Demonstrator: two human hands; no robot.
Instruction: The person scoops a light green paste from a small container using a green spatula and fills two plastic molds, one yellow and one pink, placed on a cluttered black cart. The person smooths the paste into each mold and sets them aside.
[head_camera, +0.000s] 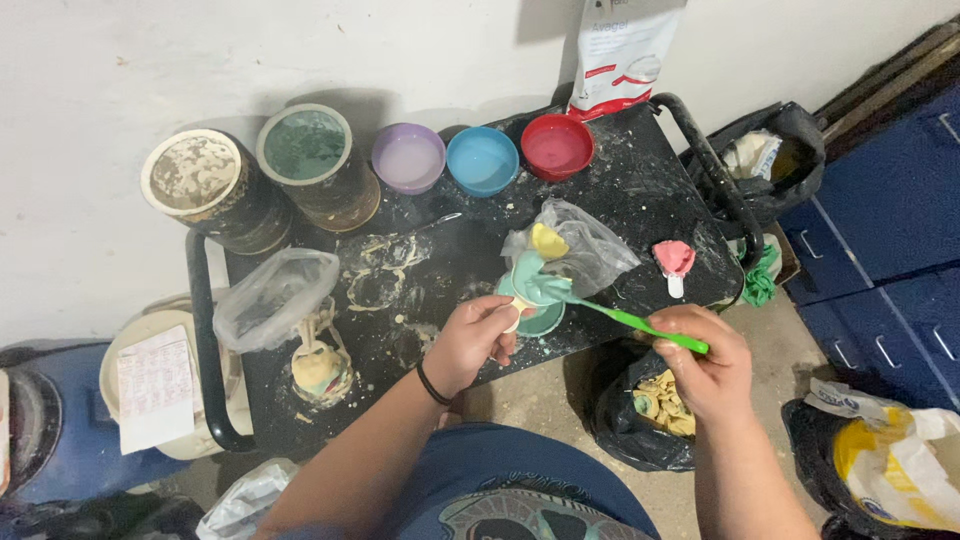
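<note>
right hand (712, 368) nearest us, fist wrapped round the green spatula handle (648, 328), blade end buried in pale green paste (540, 285). left hand (470, 342), black band at the wrist, fingers pinched on a small tray handle just under that paste, holding it over the green mixing bowl (540, 318) at the front edge of the black cart top (640, 190). beyond, a clear bag (585, 245) with a yellow lump, a pink impression (674, 258) to its right. farthest back against the wall: purple bowl (408, 158), blue bowl (482, 160), red bowl (556, 147).
</note>
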